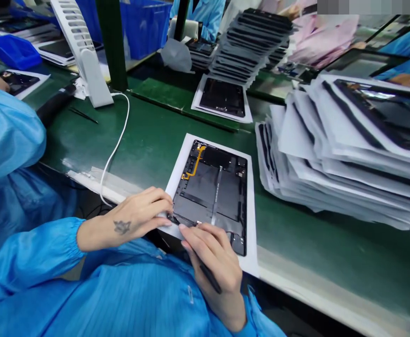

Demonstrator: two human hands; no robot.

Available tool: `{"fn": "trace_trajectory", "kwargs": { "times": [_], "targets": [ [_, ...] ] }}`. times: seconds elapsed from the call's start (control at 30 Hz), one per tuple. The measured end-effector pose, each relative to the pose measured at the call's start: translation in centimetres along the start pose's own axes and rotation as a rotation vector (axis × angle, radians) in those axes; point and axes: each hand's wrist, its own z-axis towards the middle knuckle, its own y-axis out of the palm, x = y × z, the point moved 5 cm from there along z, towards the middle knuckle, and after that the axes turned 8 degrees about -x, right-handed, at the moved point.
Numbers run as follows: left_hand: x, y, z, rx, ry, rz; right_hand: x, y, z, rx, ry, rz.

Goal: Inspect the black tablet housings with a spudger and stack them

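A tablet, back open with an orange flex cable showing, lies on a white paper sheet on the green bench mat. The left hand curls narrowly, its fingertips at the tablet's lower edge. The right hand grips a slim black tool, perhaps a spudger, its tip hidden. Beyond, a blue plastic bin hides its contents; a stack of paper-wrapped tablets sits to the right.

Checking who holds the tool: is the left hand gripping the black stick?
No, the black stick sits in the right hand, while the left hand rests against the tablet's edge.
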Motion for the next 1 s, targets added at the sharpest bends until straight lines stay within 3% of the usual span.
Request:
{"fn": "trace_trajectory", "kwargs": {
  "times": [0.37,0.43,0.53,0.67,0.73,0.83,0.9,1.0],
  "targets": [
    [1.1,-0.3,0.9,0.059,0.051,0.228,0.3,-0.6,-0.4,0.131,0.066,-0.032],
    [1.6,-0.8,1.0,0.122,0.155,0.338,0.4,-1.1,0.1,0.135,0.062,-0.004],
    [2.6,-1.6,0.9,0.203,0.394,0.56,0.7,-0.8,1.8,0.012,0.087,0.017],
    [2.8,-1.8,0.8,0.153,0.579,0.708,1.1,0.1,3.4,-0.061,0.116,0.057],
    [2.4,-2.2,0.9,0.188,0.498,0.61,1.3,0.6,3.6,-0.037,0.127,0.038],
    [0.9,-2.8,1.0,0.277,0.153,0.23,1.4,1.2,3.3,-0.007,0.133,-0.027],
    [0.2,-2.4,1.0,0.274,-0.013,-0.007,1.5,1.4,3.1,-0.003,0.132,-0.023],
    [-0.1,-1.7,1.1,0.226,-0.104,-0.193,1.7,1.5,3.0,-0.011,0.13,0.023]
  ]
}}
